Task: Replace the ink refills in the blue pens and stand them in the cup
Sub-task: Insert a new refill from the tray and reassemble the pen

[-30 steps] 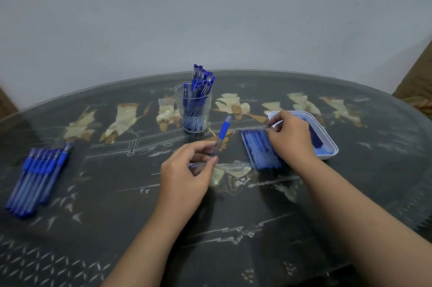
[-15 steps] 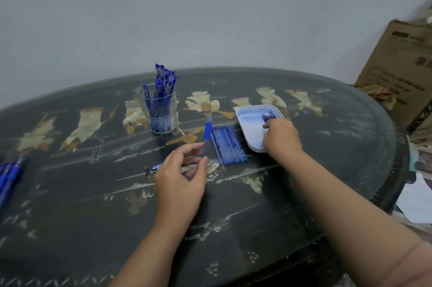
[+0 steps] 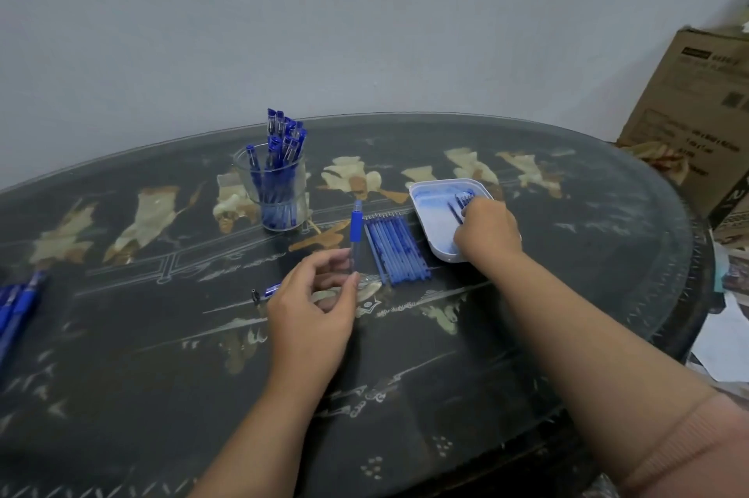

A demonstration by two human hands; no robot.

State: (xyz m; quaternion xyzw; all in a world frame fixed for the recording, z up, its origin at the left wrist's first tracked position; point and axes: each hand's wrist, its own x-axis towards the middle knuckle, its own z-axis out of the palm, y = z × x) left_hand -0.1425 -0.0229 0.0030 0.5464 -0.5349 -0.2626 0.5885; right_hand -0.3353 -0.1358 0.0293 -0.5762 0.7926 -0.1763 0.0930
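Holding a pen barrel upright, the left hand is positioned over the middle of the dark patterned surface. Its thumb and fingers are closed narrowly on the barrel's clear lower end, and the blue grip section stands uppermost.

The right hand reaches into the white tray, which sits on the far right part of the surface. Its fingers are bent down among the dark refills lying in the tray. Whether they pinch one cannot be determined, as the knuckles hide the tips.

A row of refills lies flat between the barrel and the tray, just beside the tray's near left edge and apart from both hands.

The clear cup stands behind and to the left of the left hand, well apart from it, with blue capped pens upright inside.

A short blue pen part with a dark end lies on the surface just left of the left hand. Several loose blue pens lie at the far left edge.

A cardboard box and scattered papers are off the surface to the right.
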